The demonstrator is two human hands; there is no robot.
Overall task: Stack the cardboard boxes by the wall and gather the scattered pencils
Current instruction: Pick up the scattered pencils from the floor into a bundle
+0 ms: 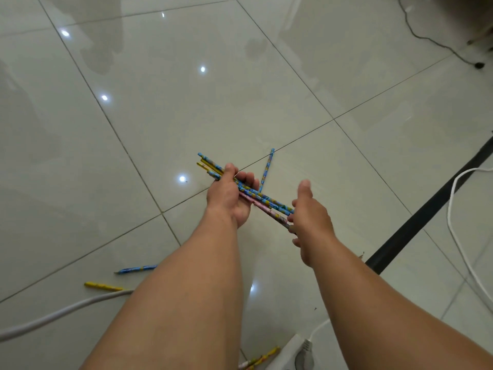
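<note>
My left hand point(229, 198) grips a bundle of several patterned pencils point(262, 200), blue, yellow and pink, held slantwise above the floor. My right hand point(310, 222) meets the bundle's lower right ends, with its fingers curled over them and the thumb raised. One blue pencil point(267, 169) lies on the tiles just beyond my left hand. Another blue pencil point(136, 269) and a yellow pencil point(102, 286) lie at the lower left. More pencils point(262, 359) lie at the bottom edge, partly hidden by my left arm. No cardboard boxes are in view.
Glossy pale floor tiles point(240, 89) fill the view. A thick white cable point(53, 315) crosses the lower left. A white power strip point(296, 355) sits at the bottom, a white cord point(453, 231) loops at the right beside a black strip point(426, 212), and a dark cable point(437, 44) runs at the top right.
</note>
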